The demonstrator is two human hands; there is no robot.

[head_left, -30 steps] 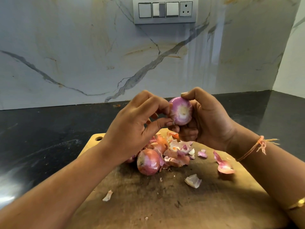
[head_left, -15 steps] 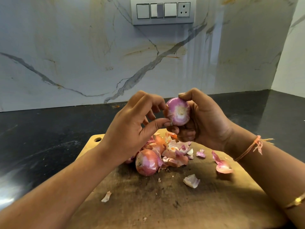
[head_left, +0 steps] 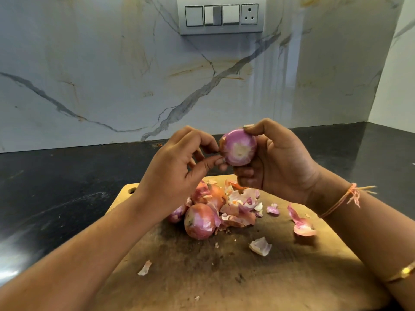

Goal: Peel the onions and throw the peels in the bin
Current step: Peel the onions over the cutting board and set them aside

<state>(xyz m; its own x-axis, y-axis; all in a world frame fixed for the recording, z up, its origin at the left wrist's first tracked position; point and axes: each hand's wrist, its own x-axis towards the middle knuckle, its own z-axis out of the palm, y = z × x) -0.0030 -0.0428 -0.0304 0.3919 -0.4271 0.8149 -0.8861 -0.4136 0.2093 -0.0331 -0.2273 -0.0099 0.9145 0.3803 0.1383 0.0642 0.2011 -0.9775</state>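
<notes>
Purple onion (head_left: 239, 149) steady, left hand (head_left: 177, 173) now pinching

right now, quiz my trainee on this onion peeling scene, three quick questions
1. True or false: the right hand holds an onion lifted off the cutting board.
2. Where do the left hand thumb and forefinger pinch? A) at the held onion's left edge B) a peel on the board C) the wall socket
3. Fill in: the loose peels lie on the ____, not in a bin.

Key: 1 true; 2 A; 3 board
</notes>
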